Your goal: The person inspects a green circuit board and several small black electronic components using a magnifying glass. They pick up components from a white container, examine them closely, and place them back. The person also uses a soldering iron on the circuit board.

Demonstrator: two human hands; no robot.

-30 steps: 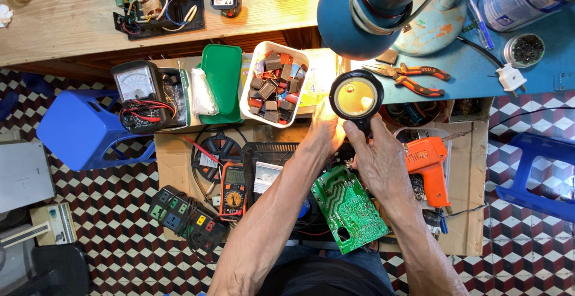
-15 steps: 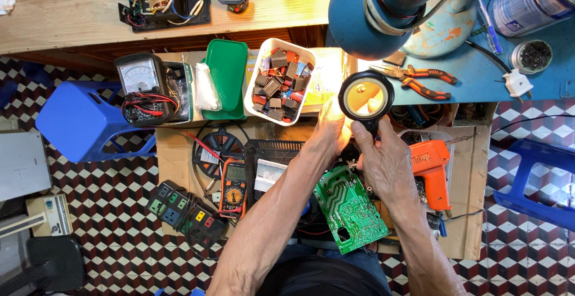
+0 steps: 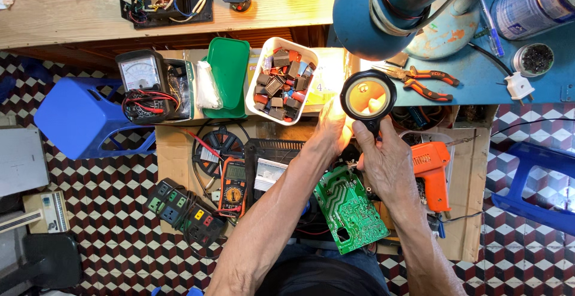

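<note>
**Small part under the lens, glare in the way**

The magnifying glass (image 3: 368, 97) sits mid-scene at the bench edge, its handle gripped in the right hand (image 3: 383, 164); the left hand (image 3: 333, 129) pinches something small behind it, too washed out by lamp light to identify; a slip could drop it onto the green circuit board (image 3: 350, 209) nearer the body; the blue lamp (image 3: 389, 8) is cropped at the far edge

Magnifying glass (image 3: 368, 96) slightly higher, rightward.

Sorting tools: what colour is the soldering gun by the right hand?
Orange soldering gun, in the head view.
</note>
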